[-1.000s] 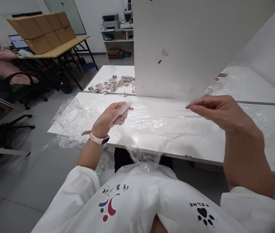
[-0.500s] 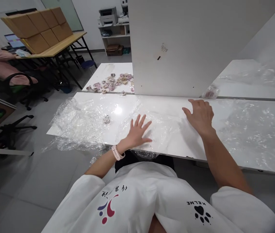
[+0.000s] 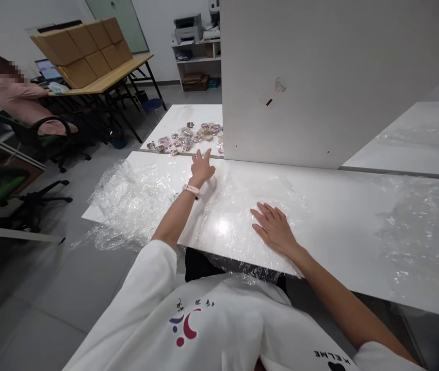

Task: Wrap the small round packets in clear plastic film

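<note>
Left fingers (image 3: 199, 155) moved toward rounded packets (image 3: 187, 138) (glossy clear plastic).

Two hands, the left hand (image 3: 202, 169) and right hand (image 3: 276, 230); one wristband (image 3: 192, 191); three patches of clear film (image 3: 126, 211), at the tabletop (image 3: 339, 201)'s left edge, mid near edge and right part. Beyond the far edge, over a dozen wrapped pieces (image 3: 185, 139) (overlapping, so no exact count).

Our bare left hand (image 3: 202, 169) stretches near small, shiny pink-and-beige packets (image 3: 186, 138). Our right hand (image 3: 275, 229) lies spread over clear plastic film (image 3: 238, 211) on the white desk (image 3: 335, 206).
</note>
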### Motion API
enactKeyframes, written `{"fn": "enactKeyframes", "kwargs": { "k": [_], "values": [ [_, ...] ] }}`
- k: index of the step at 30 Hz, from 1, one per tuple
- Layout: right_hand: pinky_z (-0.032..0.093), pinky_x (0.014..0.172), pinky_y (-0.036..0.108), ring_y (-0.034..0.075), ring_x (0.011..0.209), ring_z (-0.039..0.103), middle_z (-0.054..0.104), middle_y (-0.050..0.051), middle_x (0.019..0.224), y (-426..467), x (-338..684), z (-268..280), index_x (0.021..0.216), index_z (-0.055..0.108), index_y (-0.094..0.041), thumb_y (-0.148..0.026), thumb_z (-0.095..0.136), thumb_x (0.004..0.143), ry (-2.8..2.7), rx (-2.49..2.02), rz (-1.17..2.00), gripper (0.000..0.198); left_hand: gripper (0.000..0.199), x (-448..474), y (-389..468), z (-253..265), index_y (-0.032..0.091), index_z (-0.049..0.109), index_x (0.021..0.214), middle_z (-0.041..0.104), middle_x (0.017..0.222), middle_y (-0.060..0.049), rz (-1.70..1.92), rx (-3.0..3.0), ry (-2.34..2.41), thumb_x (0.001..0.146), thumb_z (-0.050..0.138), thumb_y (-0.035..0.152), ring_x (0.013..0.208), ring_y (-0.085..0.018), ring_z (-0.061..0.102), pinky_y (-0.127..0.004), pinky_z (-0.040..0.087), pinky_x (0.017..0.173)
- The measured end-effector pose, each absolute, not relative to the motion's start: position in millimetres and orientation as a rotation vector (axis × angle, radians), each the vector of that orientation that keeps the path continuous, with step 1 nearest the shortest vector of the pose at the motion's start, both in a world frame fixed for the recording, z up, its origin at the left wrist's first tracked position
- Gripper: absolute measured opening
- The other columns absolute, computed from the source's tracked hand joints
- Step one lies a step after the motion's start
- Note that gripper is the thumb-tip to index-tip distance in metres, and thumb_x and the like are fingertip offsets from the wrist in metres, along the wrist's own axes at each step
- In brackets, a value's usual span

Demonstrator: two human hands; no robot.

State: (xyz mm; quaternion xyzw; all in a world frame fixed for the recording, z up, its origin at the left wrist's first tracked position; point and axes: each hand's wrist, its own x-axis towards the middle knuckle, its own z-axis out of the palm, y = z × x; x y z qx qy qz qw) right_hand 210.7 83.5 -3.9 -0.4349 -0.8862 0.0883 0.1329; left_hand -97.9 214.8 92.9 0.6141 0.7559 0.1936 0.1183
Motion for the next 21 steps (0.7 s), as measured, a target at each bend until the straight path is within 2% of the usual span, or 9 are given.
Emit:
{"fn": "enactKeyframes", "kwargs": {
  "k": [2, 4, 6, 9, 12, 16, 19, 21],
  "values": [
    [0.028, 0.118, 0.056, 0.029, 0.149, 0.03, 0.035, 0.008, 0.16, 83.4, 210.1, -2.6, 0.15, 0.043, -0.03, -0.047, 0.031, 0.103, -2.563, -1.248, 0.244, 0.051, 0.085, -106.7, 255.3, 84.5, 0.028, 0.03, 0.155, 0.004, 0.168, -0.014, 0.432, 1.811, 2.185, 0.08, 0.065, 0.013, 0.153, -0.044, -0.005, -0.072, 0.025, 0.111],
    [0.03, 0.118, 0.056, 0.029, 0.148, 0.031, 0.036, 0.007, 0.16, 83.2, 208.9, -2.0, 0.15, 0.043, -0.031, -0.046, 0.032, 0.103, -2.55, -1.236, 0.234, 0.05, 0.084, -106.4, 285.0, 75.5, 0.029, 0.03, 0.156, -0.004, 0.169, -0.012, 0.333, 1.849, 2.109, 0.08, 0.062, 0.01, 0.152, -0.043, -0.014, -0.077, 0.011, 0.111],
    [0.031, 0.117, 0.056, 0.029, 0.148, 0.032, 0.037, 0.007, 0.16, 83.5, 208.3, -2.6, 0.151, 0.042, -0.033, -0.046, 0.034, 0.103, -2.536, -1.225, 0.231, 0.05, 0.076, -102.8, 305.6, 68.9, 0.025, 0.035, 0.154, -0.005, 0.169, -0.012, 0.283, 1.851, 2.046, 0.082, 0.058, 0.013, 0.152, -0.043, -0.014, -0.078, 0.004, 0.111],
    [0.033, 0.116, 0.057, 0.029, 0.147, 0.035, 0.037, 0.005, 0.159, 84.9, 208.7, -3.8, 0.151, 0.041, -0.036, -0.046, 0.036, 0.103, -2.522, -1.221, 0.233, 0.05, 0.065, -100.4, 322.5, 62.9, 0.023, 0.044, 0.147, 0.005, 0.168, -0.013, 0.248, 1.797, 1.99, 0.084, 0.058, 0.021, 0.152, -0.045, -0.006, -0.079, 0.004, 0.11],
    [0.033, 0.116, 0.056, 0.029, 0.147, 0.035, 0.038, 0.005, 0.159, 86.0, 208.9, -4.4, 0.15, 0.043, -0.034, -0.046, 0.037, 0.103, -2.52, -1.23, 0.227, 0.049, 0.057, -104.3, 323.5, 55.0, 0.028, 0.049, 0.142, 0.02, 0.165, -0.013, 0.294, 1.781, 2.004, 0.087, 0.061, 0.031, 0.153, -0.044, 0.003, -0.08, 0.006, 0.109],
    [0.031, 0.118, 0.053, 0.028, 0.147, 0.033, 0.039, 0.007, 0.158, 86.2, 208.1, -4.9, 0.147, 0.048, -0.029, -0.045, 0.037, 0.103, -2.528, -1.239, 0.206, 0.048, 0.035, -111.2, 309.7, 40.4, 0.025, 0.059, 0.122, 0.046, 0.146, -0.017, 0.524, 1.8, 2.154, 0.091, 0.058, 0.041, 0.144, -0.04, 0.024, -0.077, 0.011, 0.109],
    [0.03, 0.118, 0.052, 0.027, 0.147, 0.033, 0.04, 0.007, 0.158, 85.7, 207.7, -5.7, 0.146, 0.049, -0.027, -0.045, 0.037, 0.103, -2.531, -1.245, 0.189, 0.048, 0.015, -113.4, 300.1, 34.3, 0.024, 0.062, 0.103, 0.054, 0.133, -0.013, 0.618, 1.722, 2.246, 0.09, 0.058, 0.03, 0.134, -0.034, 0.036, -0.071, 0.017, 0.109],
    [0.03, 0.118, 0.052, 0.027, 0.147, 0.033, 0.04, 0.007, 0.158, 85.4, 207.9, -6.3, 0.146, 0.049, -0.026, -0.045, 0.036, 0.104, -2.533, -1.247, 0.181, 0.048, 0.01, -114.5, 295.7, 32.8, 0.024, 0.062, 0.094, 0.057, 0.129, -0.01, 0.669, 1.666, 2.288, 0.088, 0.056, 0.019, 0.129, -0.032, 0.041, -0.065, 0.026, 0.107]
  ]
}}
